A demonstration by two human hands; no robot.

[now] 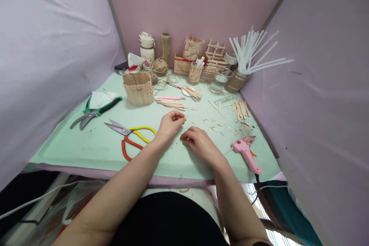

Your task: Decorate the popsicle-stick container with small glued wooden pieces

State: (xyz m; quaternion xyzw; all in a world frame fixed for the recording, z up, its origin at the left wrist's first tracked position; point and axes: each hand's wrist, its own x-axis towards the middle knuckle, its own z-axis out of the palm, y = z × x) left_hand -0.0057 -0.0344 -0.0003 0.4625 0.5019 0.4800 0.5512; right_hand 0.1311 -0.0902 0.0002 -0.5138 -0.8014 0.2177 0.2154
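Observation:
My left hand is just above the middle of the green-covered table, thumb and fingers pinched together. Whatever is in that pinch, if anything, is too small to name. My right hand rests lower and to the right, fingers curled down at the tabletop, their tips partly hidden. Small wood chips lie scattered around both hands. Left of my left forearm are open scissors with yellow and red handles. A pile of wooden craft sticks lies beyond my left hand, beside a pink pen-like tool.
A pink glue gun lies at the right, its cord running off the front edge. Green-handled pruning shears and a wooden stick basket are at left. Behind stand twine, a water cup and white glue sticks.

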